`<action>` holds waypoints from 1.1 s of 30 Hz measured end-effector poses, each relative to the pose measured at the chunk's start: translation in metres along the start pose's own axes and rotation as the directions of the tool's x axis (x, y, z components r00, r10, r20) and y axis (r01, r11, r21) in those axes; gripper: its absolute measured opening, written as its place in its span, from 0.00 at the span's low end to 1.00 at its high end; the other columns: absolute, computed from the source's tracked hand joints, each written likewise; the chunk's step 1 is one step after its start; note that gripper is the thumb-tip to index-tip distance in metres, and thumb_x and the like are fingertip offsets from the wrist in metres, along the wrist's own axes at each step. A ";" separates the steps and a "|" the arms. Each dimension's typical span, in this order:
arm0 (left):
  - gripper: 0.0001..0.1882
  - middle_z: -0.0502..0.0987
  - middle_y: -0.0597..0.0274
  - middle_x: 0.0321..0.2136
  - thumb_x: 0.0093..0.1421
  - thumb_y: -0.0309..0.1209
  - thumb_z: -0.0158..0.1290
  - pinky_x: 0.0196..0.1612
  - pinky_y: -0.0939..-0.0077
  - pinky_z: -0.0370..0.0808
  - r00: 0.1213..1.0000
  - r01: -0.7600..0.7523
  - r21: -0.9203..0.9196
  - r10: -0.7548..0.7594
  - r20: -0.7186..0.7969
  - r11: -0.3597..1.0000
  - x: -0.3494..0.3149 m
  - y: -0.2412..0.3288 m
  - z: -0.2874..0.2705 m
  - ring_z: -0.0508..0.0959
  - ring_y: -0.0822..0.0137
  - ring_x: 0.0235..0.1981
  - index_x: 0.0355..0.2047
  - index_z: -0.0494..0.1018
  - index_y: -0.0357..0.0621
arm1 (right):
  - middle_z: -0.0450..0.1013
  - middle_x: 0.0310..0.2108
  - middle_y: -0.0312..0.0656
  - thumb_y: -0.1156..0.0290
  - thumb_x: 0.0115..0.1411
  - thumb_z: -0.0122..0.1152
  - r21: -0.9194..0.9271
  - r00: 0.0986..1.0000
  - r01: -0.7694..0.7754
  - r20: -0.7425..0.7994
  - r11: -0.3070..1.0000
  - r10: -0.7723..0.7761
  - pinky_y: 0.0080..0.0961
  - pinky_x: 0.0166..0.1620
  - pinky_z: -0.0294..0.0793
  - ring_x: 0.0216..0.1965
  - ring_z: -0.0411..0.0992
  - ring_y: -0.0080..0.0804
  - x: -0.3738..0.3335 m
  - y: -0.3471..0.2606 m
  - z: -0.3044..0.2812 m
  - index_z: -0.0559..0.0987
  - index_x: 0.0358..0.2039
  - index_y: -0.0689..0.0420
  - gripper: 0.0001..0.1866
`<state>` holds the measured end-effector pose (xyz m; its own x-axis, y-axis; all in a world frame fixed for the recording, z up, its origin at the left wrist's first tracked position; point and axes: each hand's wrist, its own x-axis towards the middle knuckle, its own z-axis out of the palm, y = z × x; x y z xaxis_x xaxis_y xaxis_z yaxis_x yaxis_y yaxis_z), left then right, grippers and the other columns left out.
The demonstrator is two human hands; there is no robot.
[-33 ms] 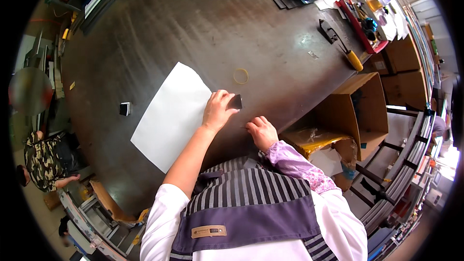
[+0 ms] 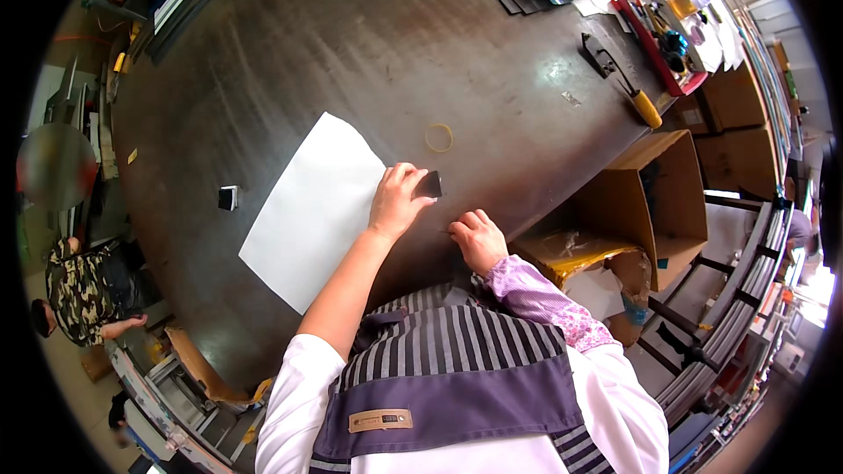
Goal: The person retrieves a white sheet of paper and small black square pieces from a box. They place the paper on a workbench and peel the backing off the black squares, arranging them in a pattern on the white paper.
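Listing: left hand [image 2: 397, 204], pinching a small black rectangular piece [image 2: 429, 184] that, we judge, could slip given fingertip-only hold; right hand [image 2: 480, 241], curled, contents we cannot tell.

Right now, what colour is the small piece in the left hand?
The small piece looks black; best in the head view.
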<state>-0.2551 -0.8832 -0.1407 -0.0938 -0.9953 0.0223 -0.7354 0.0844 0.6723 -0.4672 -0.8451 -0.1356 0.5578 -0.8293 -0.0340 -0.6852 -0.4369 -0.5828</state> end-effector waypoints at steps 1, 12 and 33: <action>0.26 0.73 0.61 0.42 0.43 0.30 0.69 0.50 0.65 0.73 1.000 0.000 -0.013 0.000 -0.010 1.000 -0.001 -0.001 0.001 0.73 0.57 0.45 0.45 0.77 0.42 | 0.72 0.36 0.40 0.74 0.52 0.60 0.021 1.000 0.020 -0.008 1.000 -0.020 0.33 0.45 0.73 0.41 0.70 0.40 0.001 -0.002 0.000 0.78 0.35 0.55 0.08; 0.24 0.73 0.58 0.42 0.45 0.27 0.66 0.51 0.64 0.73 0.999 -0.014 -0.034 0.013 -0.047 0.999 -0.014 -0.015 -0.002 0.73 0.55 0.46 0.44 0.74 0.42 | 0.74 0.47 0.43 0.79 0.51 0.60 0.112 0.982 0.191 -0.025 0.975 -0.189 0.34 0.52 0.72 0.48 0.70 0.42 0.033 -0.011 0.016 0.76 0.31 0.60 0.06; 0.27 0.71 0.56 0.43 0.46 0.28 0.67 0.49 0.64 0.73 0.994 0.050 0.038 -0.046 -0.100 0.998 -0.035 0.013 0.013 0.74 0.54 0.46 0.47 0.72 0.38 | 0.75 0.50 0.43 0.80 0.51 0.60 0.090 0.984 0.075 -0.168 0.993 -0.060 0.36 0.51 0.72 0.49 0.70 0.47 0.067 0.033 -0.008 0.75 0.34 0.61 0.09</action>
<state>-0.2700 -0.8464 -0.1418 0.0078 -0.9979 0.0649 -0.7643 0.0359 0.6438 -0.4561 -0.9177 -0.1511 0.5107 -0.8486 0.1379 -0.5964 -0.4652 -0.6542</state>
